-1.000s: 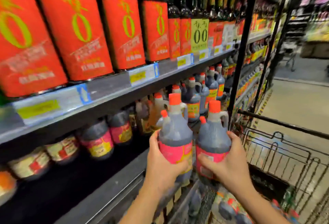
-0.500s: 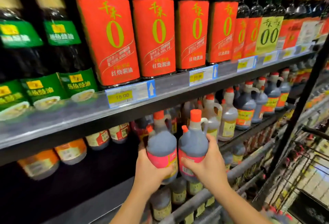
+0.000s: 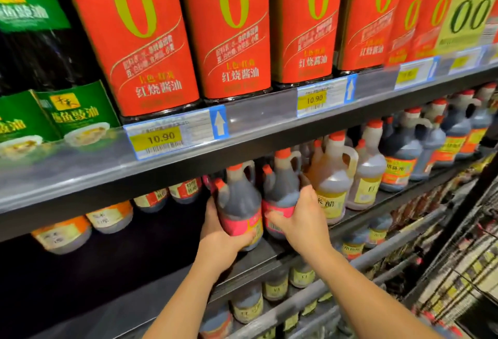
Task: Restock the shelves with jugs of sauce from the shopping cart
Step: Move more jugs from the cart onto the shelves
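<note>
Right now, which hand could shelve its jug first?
Probably the left hand: the left jug borders the gap on the shelf; the right hand holds the right jug hemmed between others.

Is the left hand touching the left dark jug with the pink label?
Touching. The head view shows the left hand wrapped round the lower body of the left dark jug, curled under its pink label, with no gap.

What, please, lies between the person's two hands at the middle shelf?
In the head view, two dark, red-capped sauce jugs, side by side: the left hand grips the left jug, the right hand grips the right jug.
</note>
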